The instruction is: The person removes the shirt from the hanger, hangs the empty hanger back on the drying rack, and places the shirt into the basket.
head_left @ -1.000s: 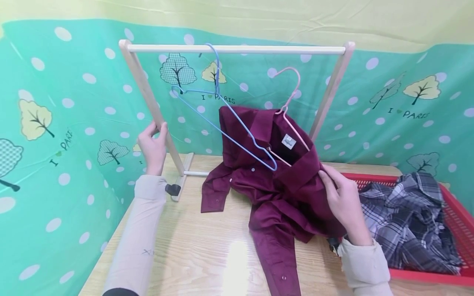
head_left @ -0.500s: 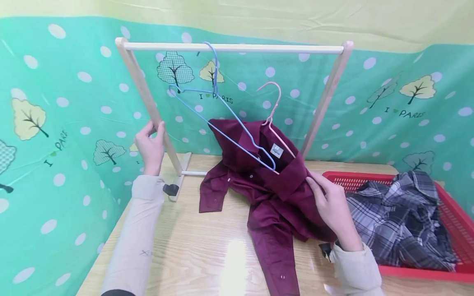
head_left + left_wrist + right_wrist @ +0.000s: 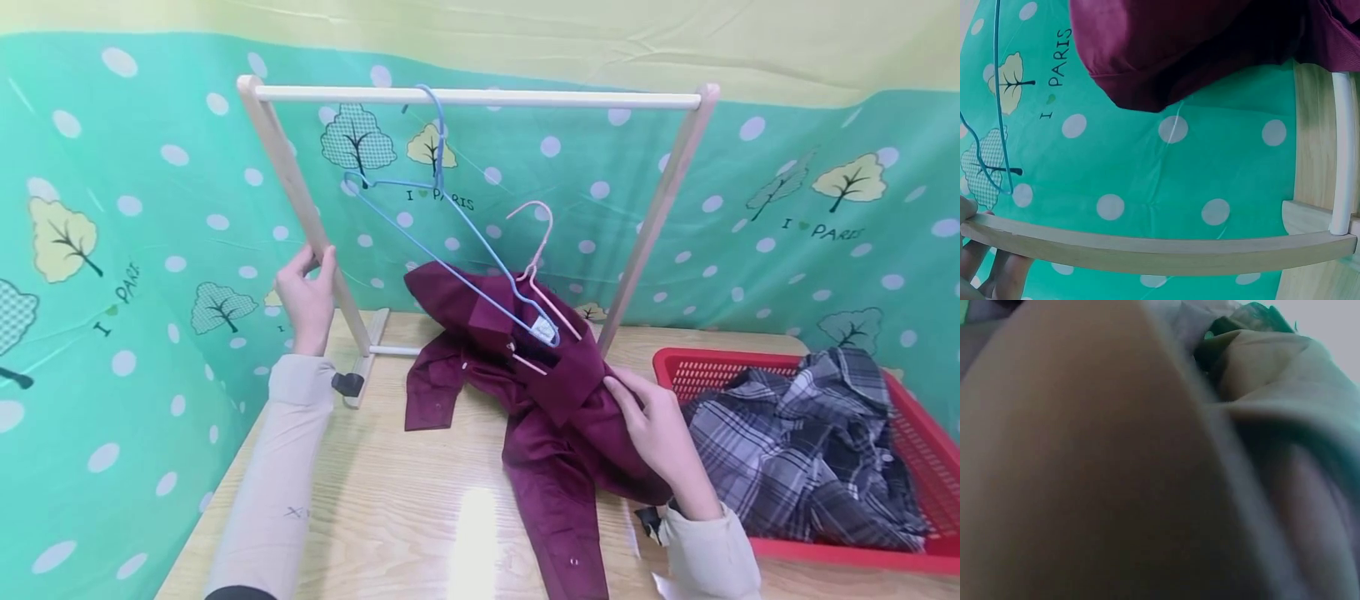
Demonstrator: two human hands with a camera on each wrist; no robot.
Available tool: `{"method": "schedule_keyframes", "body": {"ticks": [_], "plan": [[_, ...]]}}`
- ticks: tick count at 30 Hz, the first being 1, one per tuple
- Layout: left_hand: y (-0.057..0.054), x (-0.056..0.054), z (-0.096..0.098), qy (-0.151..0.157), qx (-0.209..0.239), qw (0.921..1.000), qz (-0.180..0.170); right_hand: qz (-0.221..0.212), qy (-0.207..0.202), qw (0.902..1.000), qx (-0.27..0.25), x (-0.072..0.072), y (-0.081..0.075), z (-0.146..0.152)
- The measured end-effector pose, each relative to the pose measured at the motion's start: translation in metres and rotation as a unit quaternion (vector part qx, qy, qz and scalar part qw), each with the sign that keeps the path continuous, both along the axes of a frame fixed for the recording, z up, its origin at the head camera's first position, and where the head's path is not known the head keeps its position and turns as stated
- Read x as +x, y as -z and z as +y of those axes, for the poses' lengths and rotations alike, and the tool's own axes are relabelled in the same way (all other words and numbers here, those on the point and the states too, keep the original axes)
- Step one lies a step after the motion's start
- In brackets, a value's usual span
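Observation:
A maroon button-up shirt lies heaped on the table, its collar end raised. Inside its neck sits a pink wire hanger, hook up and below the rail. At the shoulder, my right hand pinches the shirt with the hanger's arm inside it. My left hand grips the left post of the wooden clothes rack; the left wrist view shows fingers around that post. A blue wire hanger hangs bare from the rail and overlaps the shirt's collar in the head view. The right wrist view is mostly blocked and blurred.
To the right stands a red plastic basket with a grey plaid shirt in it. The rack's rail spans above the table. Behind hangs a green dotted curtain.
My right hand has moved down and to the left, taking the shirt's collar and the pink hanger with it. The left hand keeps its place on the post.

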State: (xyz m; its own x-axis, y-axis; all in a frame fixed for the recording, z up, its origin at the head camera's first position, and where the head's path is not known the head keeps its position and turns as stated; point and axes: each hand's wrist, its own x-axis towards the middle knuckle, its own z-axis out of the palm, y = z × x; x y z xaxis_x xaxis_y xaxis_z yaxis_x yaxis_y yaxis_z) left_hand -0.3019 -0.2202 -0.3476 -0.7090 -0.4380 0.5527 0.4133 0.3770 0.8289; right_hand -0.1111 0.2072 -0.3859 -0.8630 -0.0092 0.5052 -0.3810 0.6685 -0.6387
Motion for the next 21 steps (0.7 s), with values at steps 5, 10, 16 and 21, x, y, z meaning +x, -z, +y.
{"method": "schedule_keyframes", "body": {"ticks": [5,10,16,21], "plan": [[0.001,0.001,-0.001,0.008,0.001,0.9999,0.007,-0.027,-0.019,0.9993,0.017,0.002,0.006,-0.002],[-0.002,0.004,0.001,0.014,0.004,0.9999,0.006,-0.052,-0.034,0.9975,0.033,0.003,0.011,-0.004],[-0.003,0.007,0.001,0.020,0.007,0.9998,-0.001,-0.059,-0.045,0.9968,0.032,0.004,0.014,-0.005],[-0.003,0.006,-0.001,0.019,0.003,0.9998,-0.005,-0.067,-0.050,0.9959,0.033,0.004,0.015,-0.005]]}}
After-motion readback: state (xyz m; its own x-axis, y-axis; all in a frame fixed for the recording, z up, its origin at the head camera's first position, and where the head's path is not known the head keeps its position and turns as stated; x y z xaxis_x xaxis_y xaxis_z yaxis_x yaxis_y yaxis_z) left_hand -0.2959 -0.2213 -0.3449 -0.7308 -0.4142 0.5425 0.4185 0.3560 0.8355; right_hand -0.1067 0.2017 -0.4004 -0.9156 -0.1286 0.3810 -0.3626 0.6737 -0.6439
